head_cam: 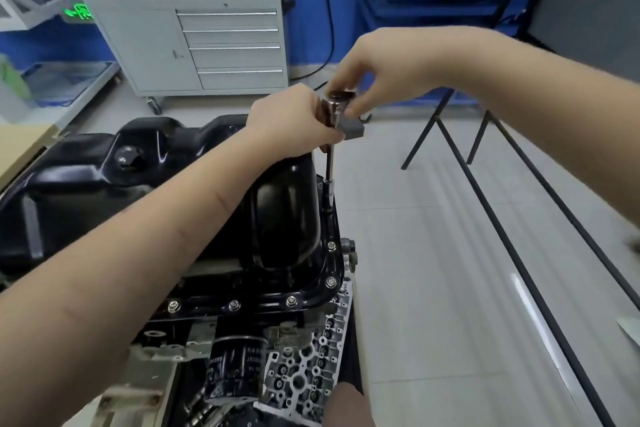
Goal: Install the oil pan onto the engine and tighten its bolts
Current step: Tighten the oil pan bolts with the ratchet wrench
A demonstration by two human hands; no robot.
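Note:
The glossy black oil pan sits upside up on the engine, with several silver bolts along its near and right flange. A chrome ratchet with a long extension and socket stands upright on the right flange, near its far corner. My left hand grips the upper part of the extension just under the ratchet head. My right hand pinches the ratchet head from above with its fingertips. The bolt under the socket is hidden.
A black oil filter and a grey cylinder head lie below the pan's front edge. A grey drawer cabinet stands behind on the floor. Black metal frame legs run along the tiled floor at right.

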